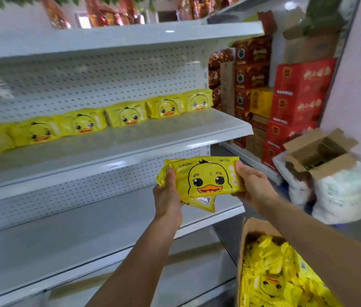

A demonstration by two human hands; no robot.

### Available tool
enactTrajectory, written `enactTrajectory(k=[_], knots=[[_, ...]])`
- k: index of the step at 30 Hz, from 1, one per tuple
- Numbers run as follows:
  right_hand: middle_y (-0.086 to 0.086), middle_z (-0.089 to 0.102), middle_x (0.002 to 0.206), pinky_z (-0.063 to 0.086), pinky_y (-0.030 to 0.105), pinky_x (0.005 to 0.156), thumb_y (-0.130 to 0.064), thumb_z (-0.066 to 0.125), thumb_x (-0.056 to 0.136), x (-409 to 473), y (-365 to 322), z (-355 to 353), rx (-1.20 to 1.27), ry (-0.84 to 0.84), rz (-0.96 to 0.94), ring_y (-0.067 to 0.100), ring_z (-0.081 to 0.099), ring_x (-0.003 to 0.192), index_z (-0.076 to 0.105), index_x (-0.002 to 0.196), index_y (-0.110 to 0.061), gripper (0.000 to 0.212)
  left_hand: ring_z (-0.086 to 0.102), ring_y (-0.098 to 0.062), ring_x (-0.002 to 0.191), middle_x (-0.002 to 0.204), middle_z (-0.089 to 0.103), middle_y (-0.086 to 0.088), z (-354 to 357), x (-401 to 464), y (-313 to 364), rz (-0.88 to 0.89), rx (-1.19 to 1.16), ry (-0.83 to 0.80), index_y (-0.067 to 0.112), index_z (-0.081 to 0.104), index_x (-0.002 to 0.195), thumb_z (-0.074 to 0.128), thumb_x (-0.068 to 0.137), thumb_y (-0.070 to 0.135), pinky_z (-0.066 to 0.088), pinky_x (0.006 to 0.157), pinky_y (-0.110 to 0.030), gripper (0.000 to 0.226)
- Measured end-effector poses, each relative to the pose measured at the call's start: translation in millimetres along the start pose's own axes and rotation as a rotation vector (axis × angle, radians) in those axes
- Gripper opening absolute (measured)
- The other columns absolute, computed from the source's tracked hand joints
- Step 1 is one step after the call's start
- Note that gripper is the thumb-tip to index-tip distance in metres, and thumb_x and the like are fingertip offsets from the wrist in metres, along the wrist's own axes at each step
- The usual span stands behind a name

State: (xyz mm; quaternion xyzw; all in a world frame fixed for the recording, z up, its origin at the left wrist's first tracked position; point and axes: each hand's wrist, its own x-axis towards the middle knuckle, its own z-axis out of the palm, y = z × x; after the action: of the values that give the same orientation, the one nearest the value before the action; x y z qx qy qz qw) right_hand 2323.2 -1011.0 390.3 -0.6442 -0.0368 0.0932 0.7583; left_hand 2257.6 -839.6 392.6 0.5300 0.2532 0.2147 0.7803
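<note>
Duck packs [206, 180] held mid-air, just below front of mid shelf [153, 134]. Gripped at left end by left hand [168, 191], fingers curled behind, thumb on front; same w/ right hand [252, 182] at right end. Row [128, 116] on shelf behind. Box [241, 258] w/ more, bottom right.

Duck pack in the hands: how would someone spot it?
Find the white shelves with a row of packs. Below it, the left hand and right hand hold a stack. Pick the front pack, the only held one showing its duck face.
</note>
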Motion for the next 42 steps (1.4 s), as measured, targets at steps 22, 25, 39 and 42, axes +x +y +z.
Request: enactTrajectory(k=[22, 25, 39, 42], knots=[[-0.013, 0.061, 0.055, 0.037, 0.024, 0.059, -0.009, 0.081, 0.071, 35.0, -39.3, 366.7, -0.228, -0.519, -0.210, 0.004, 0.050, 0.049, 0.064, 0.072, -0.018, 0.020, 0.061, -0.029, 0.110, 0.124, 0.060, -0.005, -285.9, 137.3, 207.1, 0.244, -0.024, 0.364, 0.021, 0.043, 0.126, 0.056, 0.085, 0.064, 0.050, 0.095, -0.053, 0.061], [-0.006, 0.053, 0.053, 0.039, 0.024, 0.058, -0.009, 0.085, 0.067, 51.9, -32.1, 406.4, -0.245, -0.439, -0.243, 0.011, 0.048, 0.052, 0.047, 0.062, -0.016, 0.039, 0.053, -0.034, 0.120, 0.135, 0.053, -0.006, -334.5, 155.7, 230.4, 0.245, -0.014, 0.531, 0.016, 0.035, 0.141, 0.048, 0.085, 0.070, 0.043, 0.103, -0.053, 0.079], [-0.003, 0.050, 0.067, 0.034, 0.028, 0.054, -0.012, 0.086, 0.067, 150.6, 3.2, 562.9, -0.563, -0.248, -0.321, 0.019, 0.050, 0.068, 0.045, 0.065, -0.015, 0.041, 0.067, -0.023, 0.087, 0.098, 0.069, -0.004, -435.7, 228.6, 277.0, 0.294, -0.271, 0.458, 0.019, 0.056, 0.109, 0.052, 0.097, 0.042, 0.056, 0.078, -0.047, 0.026], [-0.005, 0.045, 0.065, 0.028, 0.028, 0.050, -0.013, 0.085, 0.069, 171.3, 3.2, 588.7, -0.595, -0.255, -0.321, 0.021, 0.047, 0.075, 0.039, 0.063, -0.017, 0.046, 0.068, -0.025, 0.091, 0.103, 0.070, -0.006, -439.1, 244.5, 277.9, 0.313, -0.293, 0.435, 0.019, 0.059, 0.109, 0.051, 0.097, 0.041, 0.056, 0.079, -0.048, 0.026]])
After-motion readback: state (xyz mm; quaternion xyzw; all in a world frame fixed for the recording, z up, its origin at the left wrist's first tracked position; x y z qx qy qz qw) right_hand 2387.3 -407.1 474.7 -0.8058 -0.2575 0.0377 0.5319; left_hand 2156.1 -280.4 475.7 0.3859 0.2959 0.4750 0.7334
